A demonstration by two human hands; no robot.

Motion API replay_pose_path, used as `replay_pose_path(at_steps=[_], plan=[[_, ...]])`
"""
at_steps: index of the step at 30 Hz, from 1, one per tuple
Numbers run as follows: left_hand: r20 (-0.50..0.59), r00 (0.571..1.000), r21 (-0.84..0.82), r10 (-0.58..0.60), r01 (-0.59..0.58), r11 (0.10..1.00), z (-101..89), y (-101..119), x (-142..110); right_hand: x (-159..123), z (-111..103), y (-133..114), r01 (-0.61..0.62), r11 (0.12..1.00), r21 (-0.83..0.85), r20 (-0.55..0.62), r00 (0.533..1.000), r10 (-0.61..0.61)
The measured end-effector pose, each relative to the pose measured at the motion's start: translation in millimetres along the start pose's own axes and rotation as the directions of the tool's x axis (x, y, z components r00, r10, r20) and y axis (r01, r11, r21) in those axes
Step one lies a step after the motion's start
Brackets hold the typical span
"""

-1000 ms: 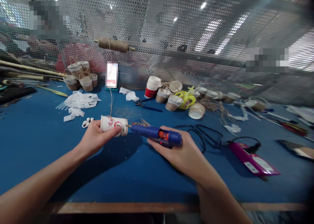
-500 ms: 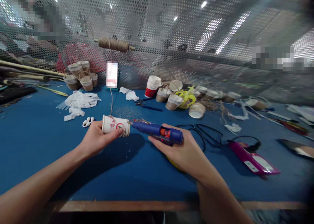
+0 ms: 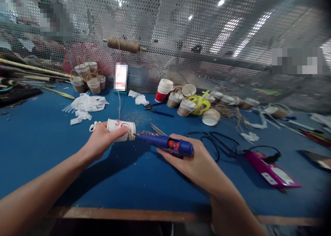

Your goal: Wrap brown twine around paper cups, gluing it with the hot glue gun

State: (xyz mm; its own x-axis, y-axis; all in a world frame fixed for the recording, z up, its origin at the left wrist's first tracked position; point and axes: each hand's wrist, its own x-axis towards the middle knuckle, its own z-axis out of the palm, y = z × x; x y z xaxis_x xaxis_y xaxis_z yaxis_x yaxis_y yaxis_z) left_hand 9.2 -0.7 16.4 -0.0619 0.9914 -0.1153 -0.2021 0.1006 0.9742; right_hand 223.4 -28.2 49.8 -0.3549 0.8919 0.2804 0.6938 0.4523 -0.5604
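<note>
1. Work above the near part of the counter (image 3: pixel 144 191), probably the safest place for stray drips.

2. Gun (image 3: pixel 165 142): gripped firmly by the wrapped fingers of the right hand (image 3: pixel 192 160), tip aimed left. Steady the wrist and feed glue slowly and evenly; hard to see any squeeze from here.

3. Cup (image 3: pixel 118 124): on its side above the counter, left of the gun, pinched by the fingers of the left hand (image 3: pixel 99 139). Hold firmly enough against rolling, but gently enough against denting what looks like thin paper.

4. Twine (image 3: pixel 119 103): hanging down to the cup from behind. Leave some slack, to avoid tugging the cup off line mid-bead.

5. Blade (image 3: pixel 157 128): pointing out just behind the gun. Draw the gun back without snagging it.

6. Nozzle (image 3: pixel 137 134): right at the cup's end, touching or just beside; cannot tell which. Place a small dab, then turn the cup rather than the gun. Mind the left hand, likely close enough to burn.

7. Light (image 3: pixel 171 152): glowing red on the gun, presumably a sign of power. Treat the nozzle as hot.
</note>
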Motion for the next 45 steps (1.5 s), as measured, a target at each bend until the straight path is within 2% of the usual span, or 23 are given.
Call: replay_pose_path(at_steps=[11, 15, 20, 27, 31, 35, 40, 45], plan=[[-0.009, 1.0, -0.025, -0.013, 0.013, 1.0, -0.4, 0, 1, -1, -1, 0, 0.003, 1.0, -0.023, 0.057, 0.998, -0.001], [-0.008, 1.0, 0.033, 0.026, -0.026, 0.999, -0.6, -2, 0, 0, -1, 1, -0.012, 1.0, -0.013, 0.009, 1.0, 0.012], [0.053, 0.995, 0.118, 0.089, -0.095, 0.988, -1.2, -3, -2, -2, 2, 5, -0.022, 0.999, -0.025, -0.087, 0.996, 0.02], [0.069, 0.982, 0.282, 0.178, -0.191, 0.94, 1.8, 0, -9, -2, 5, 14, -0.056, 0.995, -0.081, -0.167, 0.985, 0.042], [0.1, 0.973, 0.309, 0.209, -0.231, 0.923, 2.9, 2, -11, -1, 6, 15, -0.06, 0.993, -0.102, -0.196, 0.98, 0.039], [0.09, 0.973, 0.31, 0.212, -0.23, 0.922, 2.6, 3, -11, -2, 5, 12, -0.053, 0.993, -0.101, -0.179, 0.983, 0.034], [0.036, 0.987, 0.245, 0.158, -0.162, 0.956, -0.1, 2, -6, -3, 3, 6, -0.04, 0.998, -0.042, -0.14, 0.99, 0.034], [0.02, 0.995, 0.13, 0.101, -0.103, 0.986, -4.9, -3, 0, -1, 0, -3, -0.041, 0.999, -0.014, -0.023, 0.999, 0.041]])
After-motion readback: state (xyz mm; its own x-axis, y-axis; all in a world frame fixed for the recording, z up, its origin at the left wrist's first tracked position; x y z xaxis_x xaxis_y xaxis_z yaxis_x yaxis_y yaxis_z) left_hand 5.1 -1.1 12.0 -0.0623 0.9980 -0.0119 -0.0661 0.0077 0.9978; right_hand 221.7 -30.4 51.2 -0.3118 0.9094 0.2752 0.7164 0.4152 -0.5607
